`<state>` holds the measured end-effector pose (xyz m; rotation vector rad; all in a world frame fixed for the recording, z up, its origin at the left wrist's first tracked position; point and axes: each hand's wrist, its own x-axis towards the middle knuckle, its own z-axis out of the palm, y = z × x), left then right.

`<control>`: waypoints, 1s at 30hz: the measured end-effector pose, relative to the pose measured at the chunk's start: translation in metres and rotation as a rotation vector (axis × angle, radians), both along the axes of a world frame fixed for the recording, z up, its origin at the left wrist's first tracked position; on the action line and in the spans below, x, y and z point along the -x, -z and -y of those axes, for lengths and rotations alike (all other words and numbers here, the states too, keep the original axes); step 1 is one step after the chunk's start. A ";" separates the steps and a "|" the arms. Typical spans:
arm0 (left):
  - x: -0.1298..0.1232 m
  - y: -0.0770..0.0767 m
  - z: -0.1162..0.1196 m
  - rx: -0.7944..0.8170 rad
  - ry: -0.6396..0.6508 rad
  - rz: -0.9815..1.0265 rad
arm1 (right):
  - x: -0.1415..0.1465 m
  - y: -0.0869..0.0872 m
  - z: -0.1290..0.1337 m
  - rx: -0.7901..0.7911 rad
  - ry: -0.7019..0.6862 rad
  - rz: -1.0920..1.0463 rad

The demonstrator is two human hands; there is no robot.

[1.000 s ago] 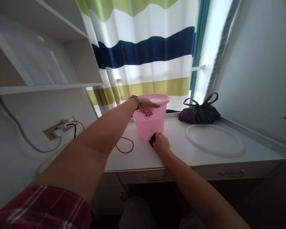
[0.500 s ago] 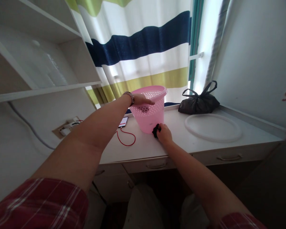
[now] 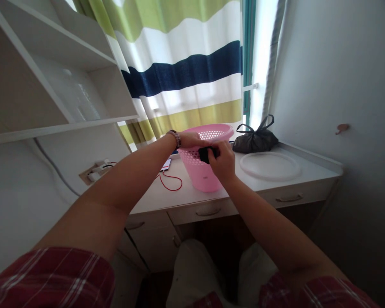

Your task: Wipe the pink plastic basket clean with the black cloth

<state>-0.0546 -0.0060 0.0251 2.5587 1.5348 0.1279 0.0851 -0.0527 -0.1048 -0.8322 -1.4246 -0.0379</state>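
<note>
A pink plastic wastebasket [image 3: 200,175] with a perforated upper wall stands on the white desk. In my right hand [image 3: 224,160], thumb and fingers are closed around a small black bundle [image 3: 204,155], which looks like crumpled, soft material. This hand is raised in front of the basket's upper wall. My left hand [image 3: 192,139], with a beaded bracelet at the wrist, lies across the near rim and reaches toward the right fingers. Its fingertips are hidden at the right hand, so I cannot tell whether they grip the bundle.
A white ring [image 3: 269,166] lies on the desk at the right, in front of a tied black plastic bag [image 3: 256,140]. Left of the basket are a phone [image 3: 166,164] and its red cable [image 3: 180,185]. A striped curtain [image 3: 186,68] hangs behind; shelves [image 3: 112,85] project at upper left.
My right hand has lifted the black bundle from the basket's base to near its rim, meeting my left hand. The basket sits slightly closer to the desk's front edge, and the view has shifted.
</note>
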 end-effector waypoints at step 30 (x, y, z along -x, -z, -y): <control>-0.020 0.050 0.056 -0.851 -0.139 -0.075 | -0.034 0.143 -0.032 0.488 0.003 0.163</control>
